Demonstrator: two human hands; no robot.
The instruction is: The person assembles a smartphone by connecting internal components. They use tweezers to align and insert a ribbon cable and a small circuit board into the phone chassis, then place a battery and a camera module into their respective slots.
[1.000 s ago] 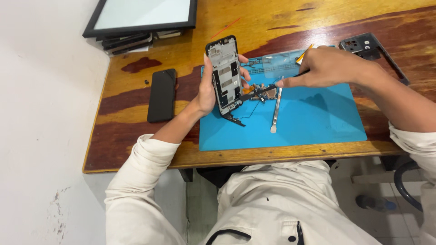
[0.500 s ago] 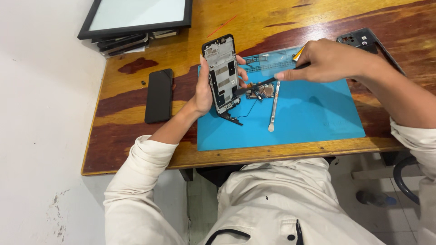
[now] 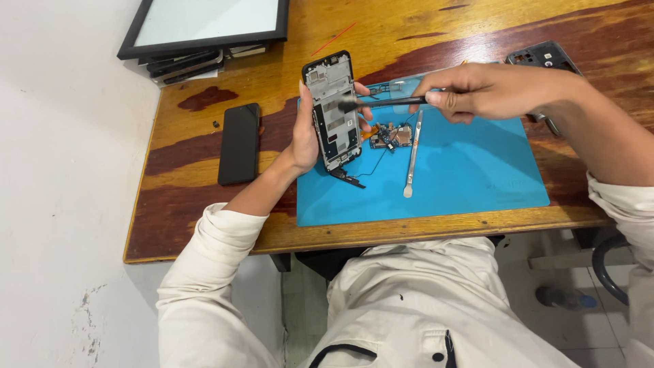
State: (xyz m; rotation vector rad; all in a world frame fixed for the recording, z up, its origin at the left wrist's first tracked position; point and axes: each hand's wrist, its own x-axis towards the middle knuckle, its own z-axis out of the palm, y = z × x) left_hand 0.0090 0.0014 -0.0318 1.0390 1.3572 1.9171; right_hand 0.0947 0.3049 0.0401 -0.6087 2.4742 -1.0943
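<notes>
Holding opened phone frame (image 3: pixel 332 112) in left hand (image 3: pixel 306 136) grip, right hand (image 3: pixel 477 92) gripping brush (image 3: pixel 381 102), metal spudger (image 3: pixel 413 153) on blue mat (image 3: pixel 477 177)

Landmark: the blue mat (image 3: pixel 477 170) on my desk.
Dark phone: a black rectangular handset (image 3: pixel 239 143) lies flat, screen dark, left of the mat.
Framed panel: a large pale screen with a black border (image 3: pixel 204 24) sits beyond the mat's far left corner.
Opened phone: a black-edged frame (image 3: pixel 332 109), insides showing, stands at the mat's left edge in my left hand (image 3: pixel 306 136).
Packages, labels, signs: none seen.
</notes>
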